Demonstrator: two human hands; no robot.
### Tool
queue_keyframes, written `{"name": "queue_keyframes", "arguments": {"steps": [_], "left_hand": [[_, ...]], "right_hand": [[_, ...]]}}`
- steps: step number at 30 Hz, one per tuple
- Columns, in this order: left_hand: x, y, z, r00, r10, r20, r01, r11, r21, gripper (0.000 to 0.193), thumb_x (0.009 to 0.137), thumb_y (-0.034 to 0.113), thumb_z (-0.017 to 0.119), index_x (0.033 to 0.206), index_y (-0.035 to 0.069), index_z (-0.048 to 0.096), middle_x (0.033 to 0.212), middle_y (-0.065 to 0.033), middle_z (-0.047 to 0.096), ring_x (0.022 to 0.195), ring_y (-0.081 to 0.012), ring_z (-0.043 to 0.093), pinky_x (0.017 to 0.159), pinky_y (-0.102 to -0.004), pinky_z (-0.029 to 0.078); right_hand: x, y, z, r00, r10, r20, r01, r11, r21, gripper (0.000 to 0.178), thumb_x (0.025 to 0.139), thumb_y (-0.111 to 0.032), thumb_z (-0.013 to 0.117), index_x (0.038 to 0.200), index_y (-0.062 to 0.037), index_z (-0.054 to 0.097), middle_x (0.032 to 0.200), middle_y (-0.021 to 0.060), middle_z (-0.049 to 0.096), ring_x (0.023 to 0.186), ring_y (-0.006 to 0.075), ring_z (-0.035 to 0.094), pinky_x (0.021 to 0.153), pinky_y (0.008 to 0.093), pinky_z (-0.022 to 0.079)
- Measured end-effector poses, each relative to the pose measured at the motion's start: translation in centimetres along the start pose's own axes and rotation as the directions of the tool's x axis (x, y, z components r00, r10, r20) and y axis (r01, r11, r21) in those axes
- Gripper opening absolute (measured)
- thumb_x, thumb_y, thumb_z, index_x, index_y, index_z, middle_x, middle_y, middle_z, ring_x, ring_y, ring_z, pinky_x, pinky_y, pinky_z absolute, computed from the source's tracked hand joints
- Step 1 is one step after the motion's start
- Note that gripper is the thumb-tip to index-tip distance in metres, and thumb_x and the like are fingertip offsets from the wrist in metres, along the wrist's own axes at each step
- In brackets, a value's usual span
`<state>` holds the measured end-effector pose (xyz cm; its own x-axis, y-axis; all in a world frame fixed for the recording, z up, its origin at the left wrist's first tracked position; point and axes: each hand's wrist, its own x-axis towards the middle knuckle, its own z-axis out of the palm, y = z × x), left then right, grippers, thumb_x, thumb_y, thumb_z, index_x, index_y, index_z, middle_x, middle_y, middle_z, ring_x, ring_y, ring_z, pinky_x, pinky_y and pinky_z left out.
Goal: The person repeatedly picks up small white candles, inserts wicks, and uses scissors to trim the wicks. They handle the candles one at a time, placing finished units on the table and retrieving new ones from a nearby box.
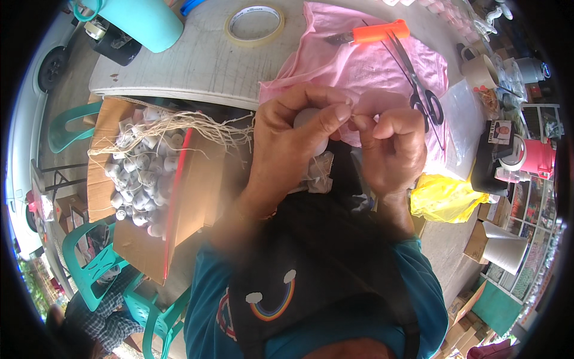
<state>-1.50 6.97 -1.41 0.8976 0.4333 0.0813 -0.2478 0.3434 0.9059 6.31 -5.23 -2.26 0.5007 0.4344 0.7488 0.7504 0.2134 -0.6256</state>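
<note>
Left hand [281,140] curls around a pale grey-white rounded object [304,118], thumb and index tips pinched. Right hand [393,140] just beside it, thumb and index pinched narrow; anything between them too small to tell. Pink fabric cloth [341,69] beyond hands, bearing black-handled metal scissors [404,58] and orange-handled dark-bladed knife [381,32]. Left: brown cardboard box [103,173], small white pieces [140,173] inside, cream string bundle [173,130] on top.

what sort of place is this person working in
Probably a small open-sided workshop or shop: a cardboard box of many small white pieces stands by the table, packed shelves line the right, and a pale vehicle shows at the left.
</note>
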Motion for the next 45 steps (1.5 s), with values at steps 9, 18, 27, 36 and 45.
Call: {"name": "queue_keyframes", "arguments": {"steps": [9, 18, 27, 36, 45], "left_hand": [[-0.2, -0.4, 0.1, 0.981, 0.192, -0.017, -0.184, 0.957, 0.226, 0.008, 0.081, 0.0, 0.07, 0.089, 0.0, 0.068, 0.083, -0.0032, 0.068, 0.076, -0.0063, 0.061, 0.066, -0.0206, 0.049], [-0.1, 0.2, 0.0, 1.0, 0.013, -0.004, -0.012, 0.992, 0.127, 0.006, 0.082, 0.003, 0.068, 0.087, -0.001, 0.068, 0.076, -0.0034, 0.066, 0.065, -0.0077, 0.059, 0.059, -0.0229, 0.047], [0.9, 0.9, -1.6, 0.954, -0.255, 0.161, 0.256, 0.966, 0.011, 0.016, 0.083, 0.01, 0.068, 0.091, -0.003, 0.067, 0.075, -0.007, 0.065, 0.061, -0.0111, 0.057, 0.056, -0.0224, 0.043], [-0.1, -0.6, 0.3, 0.956, 0.291, 0.027, -0.279, 0.879, 0.388, 0.012, 0.077, 0.0, 0.071, 0.088, 0.003, 0.066, 0.086, -0.0053, 0.071, 0.074, -0.0132, 0.066, 0.08, -0.029, 0.05], [0.7, -1.2, 0.1, 0.82, 0.55, 0.16, -0.49, 0.529, 0.692, 0.012, 0.075, 0.004, 0.072, 0.084, 0.007, 0.065, 0.083, -0.0029, 0.07, 0.076, -0.0192, 0.068, 0.09, -0.0331, 0.046]], "right_hand": [[0.1, -0.1, -0.3, 0.997, 0.039, 0.069, -0.034, 0.997, -0.075, 0.027, 0.084, 0.01, 0.062, 0.09, -0.0064, 0.041, 0.094, 0.0146, 0.06, 0.081, 0.0137, 0.055, 0.072, 0.0254, 0.047], [0.2, -0.3, -0.3, 0.999, 0.006, 0.054, -0.003, 0.999, -0.045, 0.029, 0.081, 0.015, 0.06, 0.093, -0.0054, 0.042, 0.098, 0.0156, 0.059, 0.084, 0.0153, 0.056, 0.076, 0.0265, 0.047], [0.9, -0.5, -0.6, 0.996, 0.031, 0.085, -0.031, 0.999, 0.004, 0.027, 0.078, 0.017, 0.06, 0.095, -0.0031, 0.053, 0.092, 0.0101, 0.06, 0.08, 0.0162, 0.061, 0.064, 0.0264, 0.051], [0.3, -0.1, -0.6, 0.948, 0.316, 0.029, -0.317, 0.942, 0.112, 0.031, 0.079, 0.02, 0.054, 0.098, -0.0038, 0.049, 0.096, 0.0089, 0.056, 0.092, 0.0148, 0.057, 0.08, 0.0269, 0.048], [1.0, -1.2, -0.4, 0.792, 0.611, -0.002, -0.5, 0.65, 0.573, 0.025, 0.082, 0.015, 0.06, 0.097, 0.0, 0.049, 0.096, 0.0106, 0.06, 0.092, 0.0153, 0.061, 0.078, 0.0259, 0.052]]}}
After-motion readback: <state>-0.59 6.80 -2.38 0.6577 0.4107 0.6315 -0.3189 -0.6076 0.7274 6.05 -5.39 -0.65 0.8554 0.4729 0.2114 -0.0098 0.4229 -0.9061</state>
